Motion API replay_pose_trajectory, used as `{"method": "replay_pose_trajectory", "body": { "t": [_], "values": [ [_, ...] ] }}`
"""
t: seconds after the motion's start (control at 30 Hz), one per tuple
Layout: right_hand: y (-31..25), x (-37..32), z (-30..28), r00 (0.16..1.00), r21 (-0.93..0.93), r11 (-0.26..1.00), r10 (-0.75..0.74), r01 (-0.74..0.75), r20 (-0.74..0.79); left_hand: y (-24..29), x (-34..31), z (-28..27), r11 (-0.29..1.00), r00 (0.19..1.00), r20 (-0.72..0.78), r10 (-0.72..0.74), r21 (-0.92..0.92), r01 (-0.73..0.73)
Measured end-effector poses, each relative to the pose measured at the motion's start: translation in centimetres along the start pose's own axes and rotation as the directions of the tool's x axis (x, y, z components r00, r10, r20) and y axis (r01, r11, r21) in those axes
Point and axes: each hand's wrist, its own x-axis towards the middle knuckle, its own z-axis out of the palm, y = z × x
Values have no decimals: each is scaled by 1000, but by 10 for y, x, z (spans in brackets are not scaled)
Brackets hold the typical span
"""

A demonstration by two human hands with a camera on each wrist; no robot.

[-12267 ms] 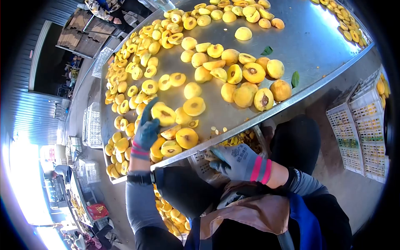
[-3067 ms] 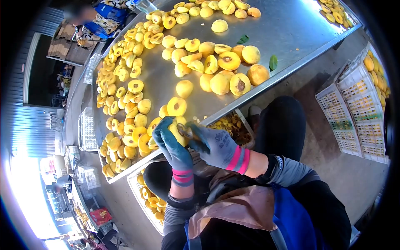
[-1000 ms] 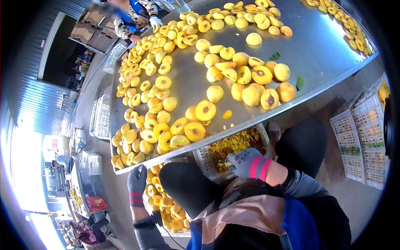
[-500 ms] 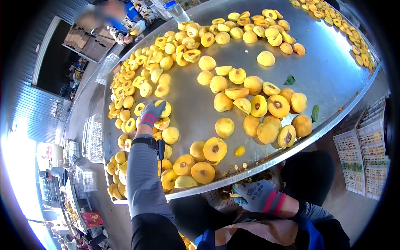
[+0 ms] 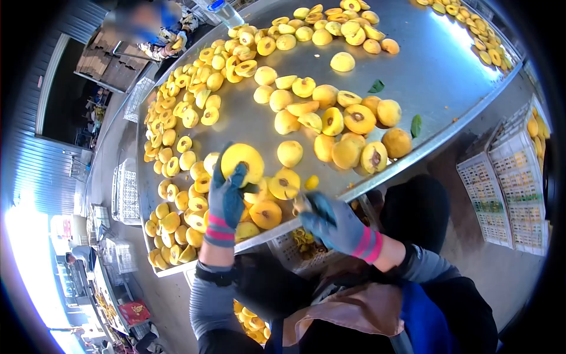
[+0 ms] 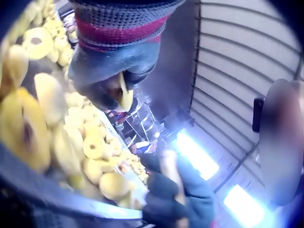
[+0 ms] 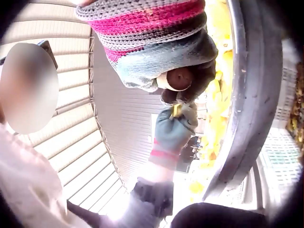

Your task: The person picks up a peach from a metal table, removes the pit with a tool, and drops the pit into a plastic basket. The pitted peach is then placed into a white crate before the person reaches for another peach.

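Observation:
The left hand (image 5: 228,197), in a grey-blue glove with pink cuff bands, holds a large yellow fruit half (image 5: 243,163) above the table's near edge. In the left wrist view that hand (image 6: 114,71) pinches the fruit (image 6: 126,96) between fingers and thumb. Close to its right, the gloved right hand (image 5: 342,225) grips a small tool (image 5: 302,203). The tool's round brown handle end (image 7: 178,79) shows in the right wrist view inside the curled right hand (image 7: 166,59). Its working tip is blurred. More fruit halves (image 5: 265,214) lie beneath the hands.
Many fruit halves (image 5: 219,62) cover the left and back of the metal table (image 5: 424,76). A bottle (image 5: 226,13) and another person are at the back left. White crates (image 5: 501,183) stand at right; a crate of scraps (image 5: 300,245) sits below the edge.
The left hand has come back from the fruit at the left of the table and now holds a half. The right hand has risen from below the edge towards it.

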Motion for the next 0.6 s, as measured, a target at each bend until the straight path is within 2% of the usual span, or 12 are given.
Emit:
{"method": "replay_pose_trajectory", "body": {
  "t": [0.07, 0.13, 0.17, 0.2, 0.27, 0.3, 0.37, 0.43, 0.47, 0.5, 0.53, 0.6],
  "values": [
    [-11, 7, -1, 986, 251, 954, 166, -161, 3, -5, -34, 30, 984, 999, -34, -33, -177, 27],
    [-26, 7, -5, 926, 522, 774, 366, -358, 92, -20, -61, 54, 967, 995, -95, 0, -253, -25],
    [-24, 5, -8, 951, 493, 824, 310, -278, 19, -28, -72, 57, 986, 984, -57, 168, 19, -168],
    [-19, 4, -10, 968, 456, 868, 246, -197, -50, -34, -82, 62, 908, 943, -17, 331, 278, -314],
    [-7, 2, -16, 988, 351, 932, 125, -86, -89, -31, -98, 67, 982, 995, -49, 86, -162, -92],
    [-1, 0, -21, 996, 290, 955, 76, -56, -57, -29, -100, 58, 997, 997, -56, -49, -60, 46],
    [-8, -5, -26, 998, 179, 981, 63, -67, 29, -10, -110, 61, 978, 983, 38, -181, -97, 184],
    [-18, -10, -25, 991, 96, 991, 85, -95, 102, -29, -112, 41, 979, 976, 77, -203, 5, 204],
    [-17, -12, -23, 997, 2, 1000, 0, 0, 74, -38, -113, 31, 976, 972, 96, -214, 57, 209],
    [-15, -13, -21, 995, -97, 991, -85, 89, 46, -49, -111, 32, 975, 997, 68, -35, 223, 19],
    [-15, -18, -18, 987, -139, 978, -160, 155, -31, -52, -116, 33, 1000, 997, 67, -26, 13, 25],
    [-15, -27, -9, 932, -236, 933, -317, 273, -175, -35, -125, 56, 912, 998, 65, -7, -408, 33]
  ]
}}
